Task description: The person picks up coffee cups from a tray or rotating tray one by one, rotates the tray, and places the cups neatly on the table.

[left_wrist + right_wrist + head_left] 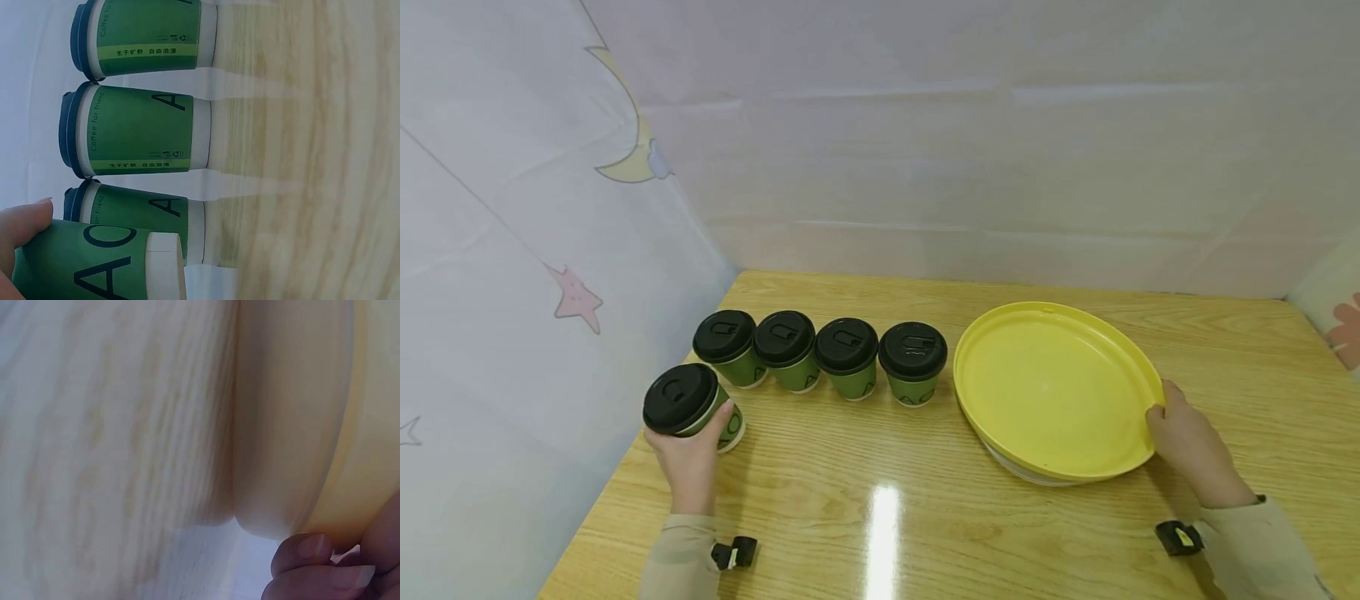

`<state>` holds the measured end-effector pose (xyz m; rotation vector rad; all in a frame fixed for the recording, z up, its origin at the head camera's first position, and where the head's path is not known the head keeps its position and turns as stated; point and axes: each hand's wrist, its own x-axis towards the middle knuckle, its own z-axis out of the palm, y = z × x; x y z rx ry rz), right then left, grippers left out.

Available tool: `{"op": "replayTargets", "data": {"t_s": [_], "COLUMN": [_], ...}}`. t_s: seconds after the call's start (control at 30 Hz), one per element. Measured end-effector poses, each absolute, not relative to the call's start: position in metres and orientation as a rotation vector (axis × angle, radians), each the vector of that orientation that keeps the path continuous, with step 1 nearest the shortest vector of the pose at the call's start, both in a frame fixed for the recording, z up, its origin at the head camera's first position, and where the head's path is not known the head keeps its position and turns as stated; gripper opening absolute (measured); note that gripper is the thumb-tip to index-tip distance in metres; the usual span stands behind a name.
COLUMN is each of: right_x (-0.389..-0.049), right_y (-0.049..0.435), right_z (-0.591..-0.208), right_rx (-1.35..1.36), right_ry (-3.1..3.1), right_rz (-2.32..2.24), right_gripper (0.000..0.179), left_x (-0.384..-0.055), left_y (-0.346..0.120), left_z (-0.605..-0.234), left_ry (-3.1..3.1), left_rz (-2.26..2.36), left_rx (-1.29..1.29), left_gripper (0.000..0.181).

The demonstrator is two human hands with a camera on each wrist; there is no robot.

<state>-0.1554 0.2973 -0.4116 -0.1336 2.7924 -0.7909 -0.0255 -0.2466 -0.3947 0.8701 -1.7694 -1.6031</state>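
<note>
My left hand [688, 461] grips a green paper coffee cup [730, 429] with a black lid, tilted, in front of the left end of a row of cups. In the left wrist view the thumb lies along the side of this cup [94, 259]. On the right, my right hand [1191, 442] pinches the right edge of a large round yellow lid [1052, 392]. Beneath the lid, a pale round container [1026, 473] shows at the front. The right wrist view has curled fingers [306, 547] at the underside of the yellow rim [340, 506].
Several matching lidded cups [847, 358] stand upright in a row at the left and middle of the wooden table [820, 517]. A patterned cloth wall [587, 250] borders the table's left side, and a pale cloth backdrop [962, 192] hangs behind it.
</note>
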Motion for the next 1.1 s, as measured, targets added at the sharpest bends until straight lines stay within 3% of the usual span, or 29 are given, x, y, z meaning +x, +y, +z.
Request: {"op": "replayTargets", "data": {"t_s": [1.1], "right_x": [-0.157], "right_y": [0.298], "right_z": [-0.412], "right_rx": [-0.125], "right_ry": [2.791], "right_rz": [-0.782], "right_gripper": [0.058], "left_x": [-0.035], "left_y": [-0.265], "left_z": [-0.404], "left_ry": [-1.839], "left_rz": [-1.536], "left_rx": [0.946], "left_gripper": [0.104]}}
